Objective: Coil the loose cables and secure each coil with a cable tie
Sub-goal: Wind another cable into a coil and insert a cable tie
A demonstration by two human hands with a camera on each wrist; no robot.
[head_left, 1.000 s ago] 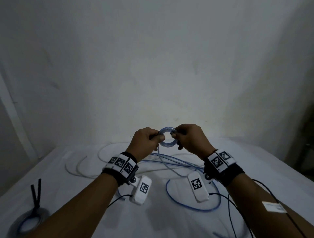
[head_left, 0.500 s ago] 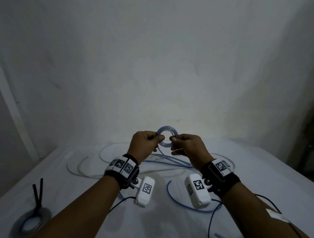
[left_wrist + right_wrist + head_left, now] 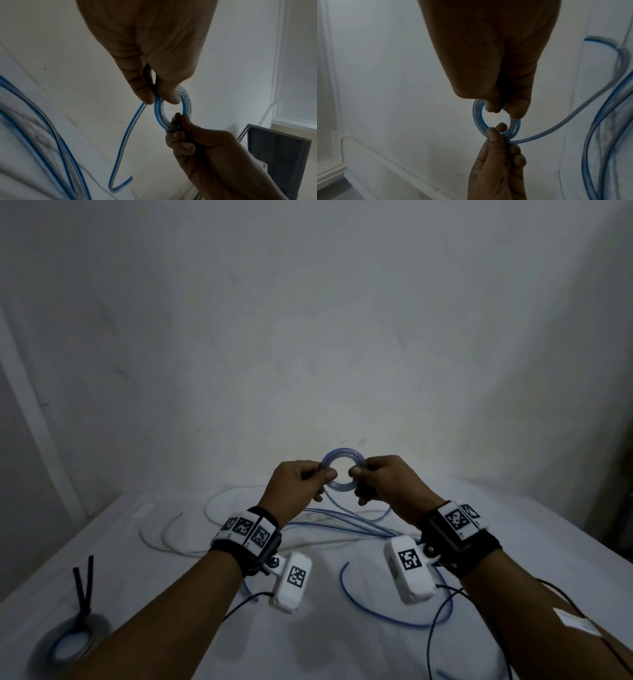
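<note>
A small coil of blue-and-clear cable (image 3: 343,452) is held up above the white table (image 3: 513,542). My left hand (image 3: 325,472) pinches its left side between thumb and finger, and my right hand (image 3: 358,474) pinches its right side. The left wrist view shows the coil (image 3: 186,102) between my left hand (image 3: 161,98) and my right hand (image 3: 178,121), with the cable's tail (image 3: 123,135) hanging down. The right wrist view shows the coil (image 3: 476,117), my right hand (image 3: 503,109), my left hand (image 3: 496,129) and the tail (image 3: 573,119) leading away.
Loose blue cable (image 3: 346,523) lies in strands and a loop on the table under my hands. A white cable (image 3: 164,539) curves at the back left. A finished coil (image 3: 68,642) with a black tie (image 3: 84,583) lies front left. A dark metal rack (image 3: 274,155) stands beside the table.
The coil stays held at about the same height. My right hand has shifted its pinch on the coil's right side, and both wrists have drawn closer together.
</note>
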